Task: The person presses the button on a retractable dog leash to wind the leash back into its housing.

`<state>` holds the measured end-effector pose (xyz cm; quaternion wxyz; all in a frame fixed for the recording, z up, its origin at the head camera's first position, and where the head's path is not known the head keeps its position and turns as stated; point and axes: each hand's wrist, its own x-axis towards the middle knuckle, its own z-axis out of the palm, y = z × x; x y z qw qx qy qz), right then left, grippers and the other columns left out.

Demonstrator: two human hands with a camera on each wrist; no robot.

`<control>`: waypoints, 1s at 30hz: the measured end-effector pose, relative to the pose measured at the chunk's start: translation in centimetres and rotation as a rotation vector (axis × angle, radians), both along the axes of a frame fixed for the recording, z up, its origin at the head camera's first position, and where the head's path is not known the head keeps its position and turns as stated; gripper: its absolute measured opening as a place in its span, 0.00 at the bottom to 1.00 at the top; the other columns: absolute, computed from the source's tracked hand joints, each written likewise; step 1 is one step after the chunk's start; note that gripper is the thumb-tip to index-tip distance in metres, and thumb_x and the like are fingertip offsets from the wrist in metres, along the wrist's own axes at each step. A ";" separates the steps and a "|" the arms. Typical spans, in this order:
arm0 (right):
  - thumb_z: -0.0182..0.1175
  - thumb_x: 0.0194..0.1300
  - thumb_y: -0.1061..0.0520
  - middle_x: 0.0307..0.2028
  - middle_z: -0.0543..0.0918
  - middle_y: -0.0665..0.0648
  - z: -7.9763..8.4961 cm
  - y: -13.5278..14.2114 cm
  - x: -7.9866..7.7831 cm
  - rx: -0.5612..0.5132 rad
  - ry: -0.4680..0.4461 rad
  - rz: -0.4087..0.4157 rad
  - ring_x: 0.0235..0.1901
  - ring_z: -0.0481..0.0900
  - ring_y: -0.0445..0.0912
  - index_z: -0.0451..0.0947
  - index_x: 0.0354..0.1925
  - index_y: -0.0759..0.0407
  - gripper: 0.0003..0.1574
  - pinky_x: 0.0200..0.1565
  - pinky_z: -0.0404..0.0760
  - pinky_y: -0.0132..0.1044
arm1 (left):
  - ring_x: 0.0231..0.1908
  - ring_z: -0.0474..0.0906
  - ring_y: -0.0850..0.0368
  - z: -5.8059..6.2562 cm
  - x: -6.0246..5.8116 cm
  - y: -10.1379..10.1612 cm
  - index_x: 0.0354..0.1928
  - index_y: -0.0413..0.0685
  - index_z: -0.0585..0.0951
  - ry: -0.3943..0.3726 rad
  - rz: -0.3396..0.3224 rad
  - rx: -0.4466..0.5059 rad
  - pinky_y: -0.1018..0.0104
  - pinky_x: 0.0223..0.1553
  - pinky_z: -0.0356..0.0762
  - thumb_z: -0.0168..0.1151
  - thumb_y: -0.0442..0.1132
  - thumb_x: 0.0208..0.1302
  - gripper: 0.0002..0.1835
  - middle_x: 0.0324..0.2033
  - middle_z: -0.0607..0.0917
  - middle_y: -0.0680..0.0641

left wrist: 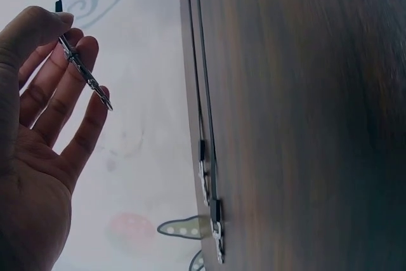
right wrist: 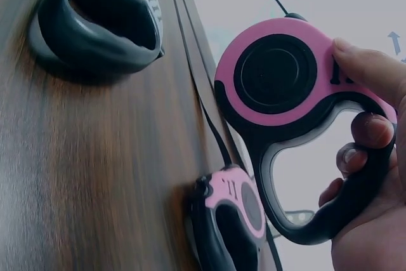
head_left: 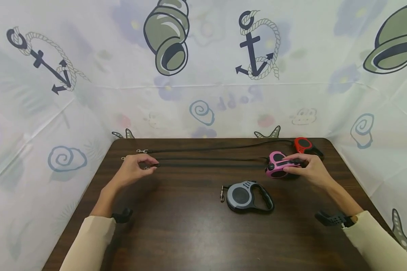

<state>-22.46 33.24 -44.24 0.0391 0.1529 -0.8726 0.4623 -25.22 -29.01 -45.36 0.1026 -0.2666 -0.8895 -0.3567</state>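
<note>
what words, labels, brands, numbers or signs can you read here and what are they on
No text reads clearly.
White printed fabric backdrop: pale lettering, seemingly mirrored, too faint to quote.
Pink-and-black round plastic retractable leash in the right hand: dark bars, partly covered, not readable as words.
Grey-and-black round plastic retractable leash: similar bars, no readable letters.

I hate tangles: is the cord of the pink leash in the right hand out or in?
Out: the cord stretches from the pink leash to the clip in the left hand.
</note>
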 end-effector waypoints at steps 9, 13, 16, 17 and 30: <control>0.75 0.65 0.61 0.48 0.87 0.63 -0.3 -1.5 -0.3 -0.034 0.008 0.027 0.37 0.78 0.40 0.87 0.56 0.63 0.21 0.30 0.77 0.30 | 0.39 0.87 0.56 -0.3 -0.2 1.4 0.43 0.47 0.91 0.024 -0.021 0.007 0.54 0.42 0.87 0.76 0.26 0.59 0.12 0.39 0.92 0.51; 0.75 0.65 0.61 0.46 0.88 0.61 -0.4 -1.9 -0.5 -0.044 0.024 0.027 0.36 0.80 0.40 0.88 0.54 0.62 0.20 0.31 0.79 0.30 | 0.39 0.87 0.55 -0.2 -0.3 2.4 0.44 0.48 0.91 0.031 -0.041 0.030 0.49 0.42 0.86 0.76 0.27 0.60 0.12 0.39 0.92 0.51; 0.75 0.65 0.61 0.47 0.89 0.59 -0.5 -2.2 -0.7 -0.064 0.020 0.046 0.34 0.82 0.40 0.87 0.54 0.62 0.20 0.31 0.82 0.31 | 0.39 0.87 0.54 -0.2 -0.3 3.0 0.44 0.48 0.91 0.022 -0.056 0.046 0.46 0.42 0.86 0.75 0.27 0.60 0.12 0.40 0.92 0.51; 0.75 0.65 0.61 0.48 0.89 0.57 -0.5 -2.3 -0.8 -0.073 0.013 0.054 0.33 0.82 0.40 0.87 0.55 0.63 0.20 0.31 0.82 0.32 | 0.40 0.87 0.54 -0.2 -0.2 3.1 0.44 0.48 0.91 0.018 -0.057 0.050 0.45 0.42 0.86 0.75 0.26 0.60 0.12 0.40 0.92 0.51; 0.74 0.66 0.62 0.55 0.84 0.67 -0.5 -3.8 -1.1 -0.117 -0.018 0.076 0.25 0.79 0.42 0.84 0.57 0.68 0.23 0.26 0.81 0.34 | 0.41 0.88 0.54 -0.6 -0.2 4.7 0.44 0.43 0.91 -0.010 -0.064 0.099 0.48 0.44 0.86 0.75 0.27 0.61 0.10 0.40 0.92 0.50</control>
